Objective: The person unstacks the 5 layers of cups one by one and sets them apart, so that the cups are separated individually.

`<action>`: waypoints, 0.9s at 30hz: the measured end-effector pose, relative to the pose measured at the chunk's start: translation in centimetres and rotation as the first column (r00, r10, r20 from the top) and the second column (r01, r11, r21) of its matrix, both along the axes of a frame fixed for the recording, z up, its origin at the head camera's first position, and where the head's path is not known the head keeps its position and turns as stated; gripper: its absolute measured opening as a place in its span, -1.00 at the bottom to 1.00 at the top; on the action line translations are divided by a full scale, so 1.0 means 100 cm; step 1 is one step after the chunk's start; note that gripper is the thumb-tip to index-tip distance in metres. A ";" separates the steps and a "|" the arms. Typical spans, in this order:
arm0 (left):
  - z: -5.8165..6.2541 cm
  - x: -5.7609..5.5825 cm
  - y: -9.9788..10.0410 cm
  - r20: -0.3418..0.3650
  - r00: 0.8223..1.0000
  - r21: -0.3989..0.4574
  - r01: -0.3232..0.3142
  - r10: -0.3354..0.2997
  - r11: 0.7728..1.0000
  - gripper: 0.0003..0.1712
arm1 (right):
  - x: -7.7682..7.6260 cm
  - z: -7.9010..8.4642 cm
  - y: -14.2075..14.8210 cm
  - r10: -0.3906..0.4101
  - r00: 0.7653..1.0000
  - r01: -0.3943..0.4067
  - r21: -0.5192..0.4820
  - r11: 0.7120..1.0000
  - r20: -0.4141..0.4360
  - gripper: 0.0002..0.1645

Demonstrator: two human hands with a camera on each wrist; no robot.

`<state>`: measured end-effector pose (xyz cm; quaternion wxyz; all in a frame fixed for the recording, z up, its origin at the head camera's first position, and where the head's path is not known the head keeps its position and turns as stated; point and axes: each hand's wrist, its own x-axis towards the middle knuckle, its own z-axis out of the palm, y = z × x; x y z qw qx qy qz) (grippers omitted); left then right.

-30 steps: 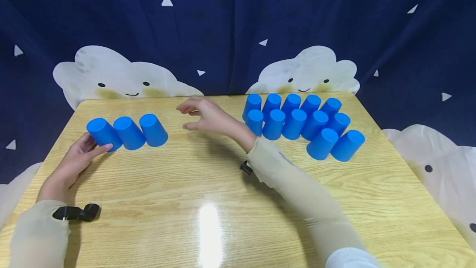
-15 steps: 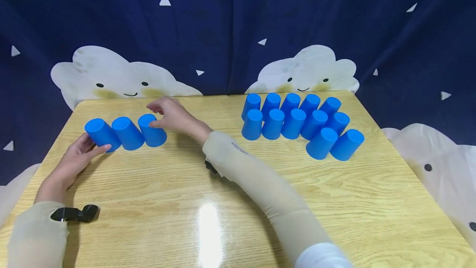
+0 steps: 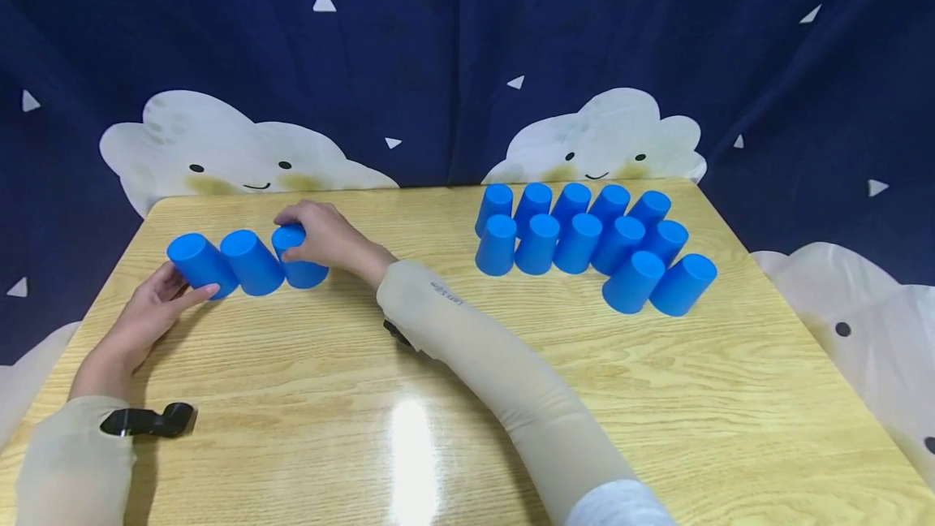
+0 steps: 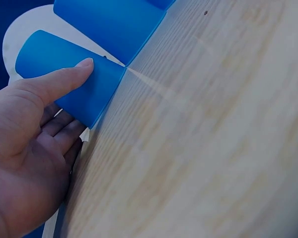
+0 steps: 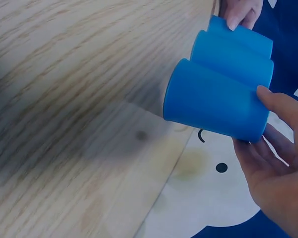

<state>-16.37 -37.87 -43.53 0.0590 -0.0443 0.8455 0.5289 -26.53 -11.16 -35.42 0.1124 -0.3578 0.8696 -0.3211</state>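
Note:
Three blue plastic cups stand upside down in a row on the left of the table. My left hand point(image 3: 146, 315) grips the leftmost cup point(image 3: 199, 260), thumb across its near side; in the left wrist view that thumb lies flat on the cup wall point(image 4: 89, 94) and the fingers go behind it. At the other end of the row, my right hand point(image 3: 329, 238) holds the rightmost cup point(image 3: 303, 274) near its closed top. The right wrist view has the thumb on one side of this cup point(image 5: 213, 104) and fingers on the other. Between them stands the middle cup point(image 3: 252, 263).
On the right of the wooden table point(image 3: 292, 396), several more upside-down blue cups point(image 3: 632, 282) stand close together in rows. A dark blue curtain point(image 3: 424, 63) with white clouds hangs behind the table's back edge. My right forearm point(image 3: 504, 380) stretches across the middle.
My right hand has moved left from the table's middle to the rightmost cup of the row and taken hold of it. My left hand stays on its cup.

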 end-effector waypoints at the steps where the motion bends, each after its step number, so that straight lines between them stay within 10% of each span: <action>1: 0.000 0.000 0.000 0.000 1.000 0.001 0.001 -0.001 1.000 -0.04 | 0.000 0.000 0.000 0.004 1.000 -0.004 0.007 1.000 -0.006 -0.37; 27: 0.000 0.000 0.000 0.006 1.000 0.002 0.011 -0.011 1.000 -0.04 | 0.024 0.025 0.056 0.104 0.990 -0.110 -0.061 0.992 -0.098 -0.40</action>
